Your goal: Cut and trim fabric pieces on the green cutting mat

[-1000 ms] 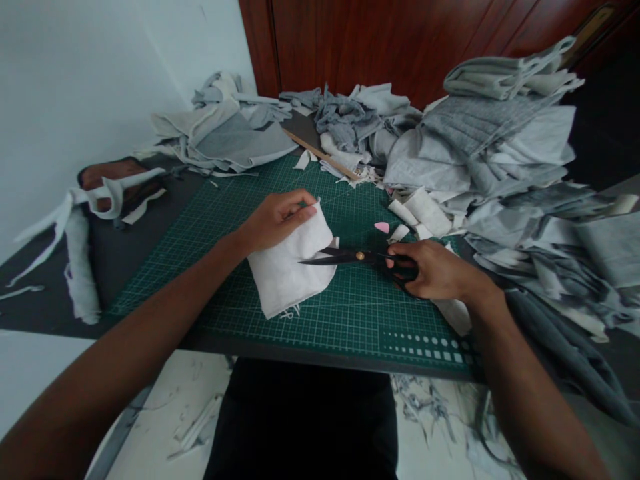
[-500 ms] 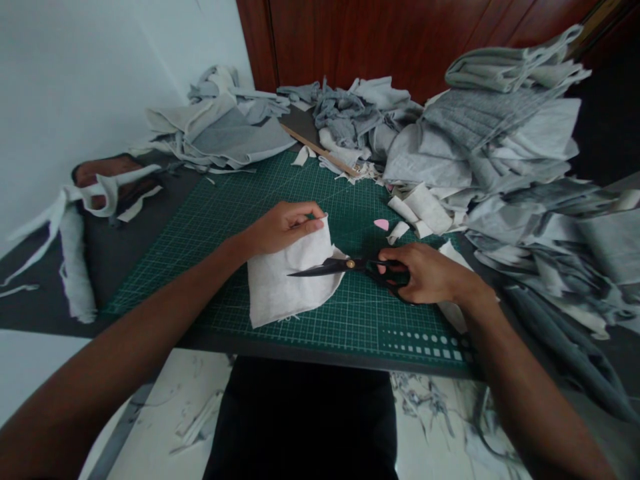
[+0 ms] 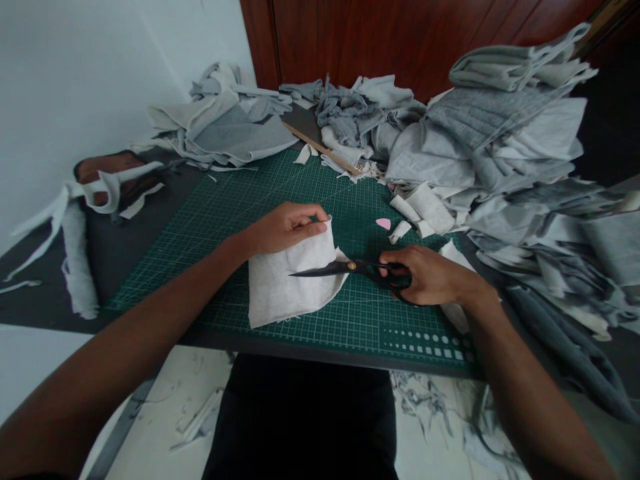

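Observation:
A pale fabric piece (image 3: 280, 293) lies over the green cutting mat (image 3: 350, 320) near the table's front edge. My left hand (image 3: 293, 230) pinches its upper right corner between thumb and fingers, lifting that part a little. In my right hand (image 3: 425, 273) are black-handled scissors (image 3: 352, 266), fingers through the loops. Their dark blades point left across the fabric and look closed or nearly so. Where the lower blade lies relative to the cloth layers, I cannot tell. Just beyond the scissors, a pink piece of tailor's chalk (image 3: 383, 224) rests on the mat.
Grey and white fabric heaps (image 3: 445, 147) crowd the back and right of the table. More folded cloth (image 3: 225, 133) sits at back left. A wooden stick (image 3: 323, 148) lies among scraps, and a rolled strip (image 3: 79, 267) lies at far left. Offcuts litter the floor (image 3: 195, 400).
Hardly anything differs. The whole view has shifted very slightly; both hands, the fabric and the scissors keep nearly the same places relative to each other.

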The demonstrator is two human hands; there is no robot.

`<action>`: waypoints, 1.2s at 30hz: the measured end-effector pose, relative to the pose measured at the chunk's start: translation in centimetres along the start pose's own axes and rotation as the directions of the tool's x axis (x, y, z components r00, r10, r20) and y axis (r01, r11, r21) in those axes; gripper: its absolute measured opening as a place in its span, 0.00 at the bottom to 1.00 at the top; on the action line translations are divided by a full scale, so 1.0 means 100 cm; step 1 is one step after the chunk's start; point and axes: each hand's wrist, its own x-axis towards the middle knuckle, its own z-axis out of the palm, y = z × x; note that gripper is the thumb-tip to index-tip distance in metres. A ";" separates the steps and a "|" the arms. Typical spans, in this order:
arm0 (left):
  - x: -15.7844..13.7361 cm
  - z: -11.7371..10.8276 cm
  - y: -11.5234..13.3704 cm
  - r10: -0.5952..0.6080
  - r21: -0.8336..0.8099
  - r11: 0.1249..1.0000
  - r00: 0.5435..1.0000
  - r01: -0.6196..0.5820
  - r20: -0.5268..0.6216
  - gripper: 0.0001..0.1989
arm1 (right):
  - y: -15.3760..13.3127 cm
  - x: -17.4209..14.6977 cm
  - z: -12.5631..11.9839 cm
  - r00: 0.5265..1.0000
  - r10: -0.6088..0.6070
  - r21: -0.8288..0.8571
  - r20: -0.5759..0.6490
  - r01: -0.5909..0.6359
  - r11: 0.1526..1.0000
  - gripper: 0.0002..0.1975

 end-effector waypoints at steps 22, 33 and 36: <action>-0.001 0.007 -0.008 0.105 0.109 0.988 0.993 -0.110 0.047 0.12 | -0.009 0.000 0.000 0.999 -0.004 0.014 0.042 0.003 1.000 0.11; 0.001 0.006 -0.006 0.194 0.276 0.941 0.981 -0.194 0.029 0.12 | -0.012 -0.002 0.001 0.999 0.020 -0.015 0.050 -0.019 1.000 0.13; 0.001 0.007 -0.005 0.200 0.294 0.934 0.979 -0.201 0.032 0.12 | -0.012 -0.001 0.002 0.999 0.004 -0.005 0.046 -0.004 1.000 0.12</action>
